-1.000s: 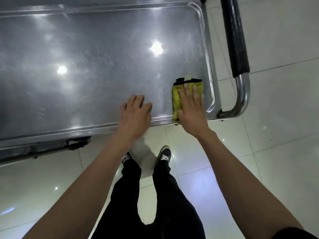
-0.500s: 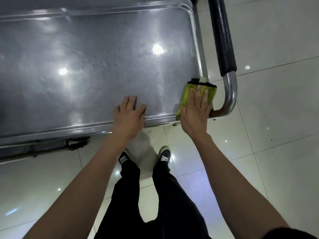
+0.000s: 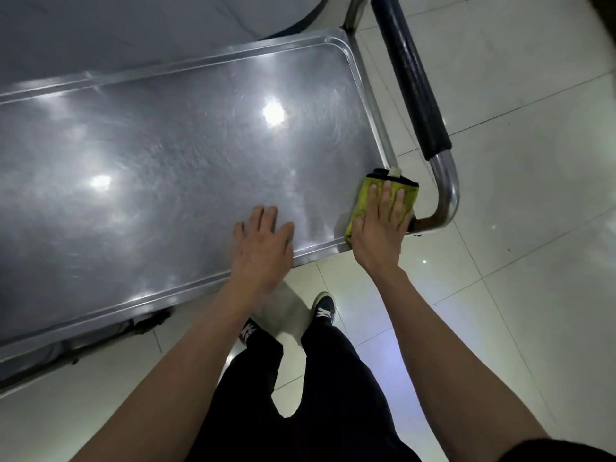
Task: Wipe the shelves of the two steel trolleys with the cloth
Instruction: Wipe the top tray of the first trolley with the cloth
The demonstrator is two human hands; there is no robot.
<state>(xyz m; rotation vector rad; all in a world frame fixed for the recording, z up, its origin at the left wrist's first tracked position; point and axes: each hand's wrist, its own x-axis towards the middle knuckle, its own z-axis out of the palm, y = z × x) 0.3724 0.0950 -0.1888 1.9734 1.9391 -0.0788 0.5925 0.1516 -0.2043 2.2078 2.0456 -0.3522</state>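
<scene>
The top shelf of a steel trolley (image 3: 160, 155) fills the left and middle of the view, with a raised rim all round. A folded yellow-green cloth (image 3: 368, 195) with a black edge lies over the shelf's near right corner. My right hand (image 3: 380, 228) presses flat on the cloth with straight fingers. My left hand (image 3: 261, 245) rests flat on the shelf by its near rim, a hand's width left of the cloth.
The trolley's handle (image 3: 413, 88), a steel tube with a black grip, runs along the right end and bends in by the cloth. A lower shelf edge (image 3: 50, 358) shows at the near left. Pale tiled floor (image 3: 520, 261) surrounds my feet. A grey rounded surface (image 3: 133, 25) lies behind.
My right hand slid the cloth right, from inside the shelf onto its near right corner rim. My left hand stayed on the near rim. The view shifted, showing the shelf's far edge.
</scene>
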